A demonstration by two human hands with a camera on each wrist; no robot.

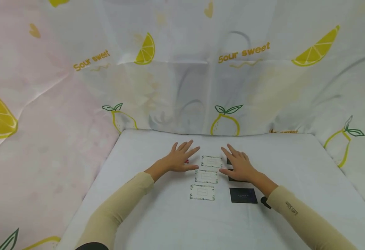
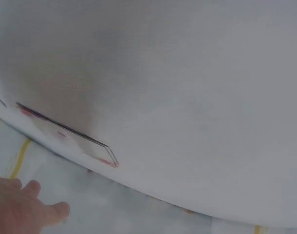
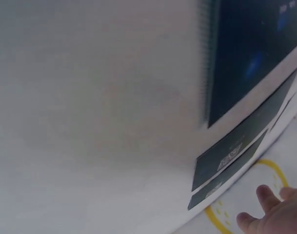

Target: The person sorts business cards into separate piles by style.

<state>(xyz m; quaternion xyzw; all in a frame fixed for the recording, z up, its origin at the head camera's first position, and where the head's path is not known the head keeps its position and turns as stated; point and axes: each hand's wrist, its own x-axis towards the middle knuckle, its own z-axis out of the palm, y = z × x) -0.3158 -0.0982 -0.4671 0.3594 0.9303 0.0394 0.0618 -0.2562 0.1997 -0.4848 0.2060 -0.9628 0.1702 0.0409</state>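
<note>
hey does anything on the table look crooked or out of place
Nothing stands out. Three white cards lie in a neat column, dark cards lie beside them, partly under the right hand. The left hand rests flat.

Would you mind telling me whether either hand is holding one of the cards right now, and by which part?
Nothing is held. The left hand and right hand lie open and flat on the table, either side of the white cards.

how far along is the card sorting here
Done, it seems: three white cards lie in a column, and dark cards in a column beside it. In hand: nothing is gripped; the left hand and right hand lie flat with straight fingers. Left: a small red thing under the left hand, if it belongs.
</note>
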